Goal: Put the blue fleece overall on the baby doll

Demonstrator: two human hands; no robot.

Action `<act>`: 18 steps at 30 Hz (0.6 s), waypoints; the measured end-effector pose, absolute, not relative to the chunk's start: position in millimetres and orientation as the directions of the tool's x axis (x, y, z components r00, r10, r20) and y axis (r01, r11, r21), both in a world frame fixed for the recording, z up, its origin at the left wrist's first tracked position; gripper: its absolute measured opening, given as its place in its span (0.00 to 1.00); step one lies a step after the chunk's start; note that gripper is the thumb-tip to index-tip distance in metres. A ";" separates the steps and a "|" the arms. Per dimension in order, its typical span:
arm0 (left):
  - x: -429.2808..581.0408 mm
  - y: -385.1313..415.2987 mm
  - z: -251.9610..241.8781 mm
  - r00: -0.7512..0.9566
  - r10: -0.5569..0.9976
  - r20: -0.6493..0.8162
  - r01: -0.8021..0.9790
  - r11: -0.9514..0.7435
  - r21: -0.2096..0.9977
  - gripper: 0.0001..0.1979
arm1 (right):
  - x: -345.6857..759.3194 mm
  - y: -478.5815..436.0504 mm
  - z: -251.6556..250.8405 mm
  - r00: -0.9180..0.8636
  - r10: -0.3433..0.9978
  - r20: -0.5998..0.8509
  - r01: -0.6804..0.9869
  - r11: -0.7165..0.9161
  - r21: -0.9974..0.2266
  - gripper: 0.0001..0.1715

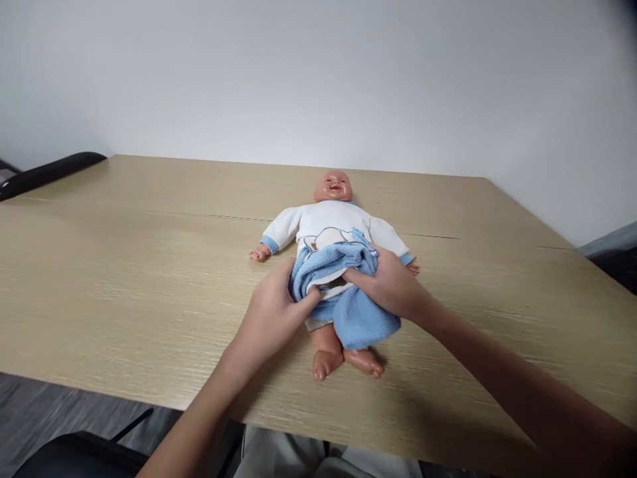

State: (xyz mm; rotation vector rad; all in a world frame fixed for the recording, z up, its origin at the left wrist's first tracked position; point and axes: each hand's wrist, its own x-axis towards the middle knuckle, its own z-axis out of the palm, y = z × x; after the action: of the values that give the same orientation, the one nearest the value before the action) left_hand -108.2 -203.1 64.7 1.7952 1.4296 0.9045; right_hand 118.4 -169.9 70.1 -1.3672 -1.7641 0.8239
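A baby doll point(334, 186) lies face up on the table, its bare feet towards me. It wears a white long-sleeved top point(328, 219) with blue cuffs and a printed design on the front. Above its legs I hold blue doll trousers point(365, 318), bunched up, with the white-edged opening facing me. My left hand point(279, 299) grips the left side of that opening, thumb at the inner edge. On the other side my right hand point(391, 279) pinches the cloth, its thumb reaching into the opening. One trouser leg hangs over the doll's shins.
The wooden table point(149, 285) has seams across its top and meets a pale wall point(318, 79) behind. A black chair part point(54, 171) is at the far left edge. Another black chair point(74, 455) stands at the lower left, and a dark object point(614, 265) is at the right edge.
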 end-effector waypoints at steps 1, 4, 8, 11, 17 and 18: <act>-108.9 -207.7 68.6 0.155 0.984 0.089 0.473 -0.153 0.868 0.17 | 118.8 -173.9 79.2 -0.173 0.974 0.143 0.509 0.213 -0.834 0.11; -111.4 -228.6 78.1 0.162 0.986 0.025 0.331 -0.078 0.940 0.15 | 117.1 -192.6 107.0 -0.247 0.968 0.045 0.578 0.185 -0.795 0.11; -114.2 -262.2 77.2 0.204 0.978 -0.031 0.264 -0.025 0.964 0.13 | 111.9 -217.3 125.5 -0.350 0.935 -0.047 0.622 0.195 -0.758 0.10; -115.0 -282.7 66.2 0.204 0.975 -0.085 0.300 0.021 0.954 0.14 | 110.7 -229.3 122.7 -0.404 0.905 -0.134 0.638 0.173 -0.750 0.13; -115.8 -294.7 47.6 0.238 0.958 -0.160 0.334 0.074 0.940 0.11 | 114.6 -239.0 100.3 -0.425 0.897 -0.124 0.693 0.234 -0.682 0.08; -115.8 -293.9 46.3 0.237 0.956 -0.175 0.357 0.081 0.930 0.11 | 115.0 -239.9 96.1 -0.421 0.900 -0.114 0.700 0.243 -0.672 0.08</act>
State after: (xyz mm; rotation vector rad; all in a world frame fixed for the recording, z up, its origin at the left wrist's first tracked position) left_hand -115.8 -293.9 46.3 1.4706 1.3063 0.7250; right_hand 115.0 -239.9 96.1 -1.4848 -2.2238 0.9604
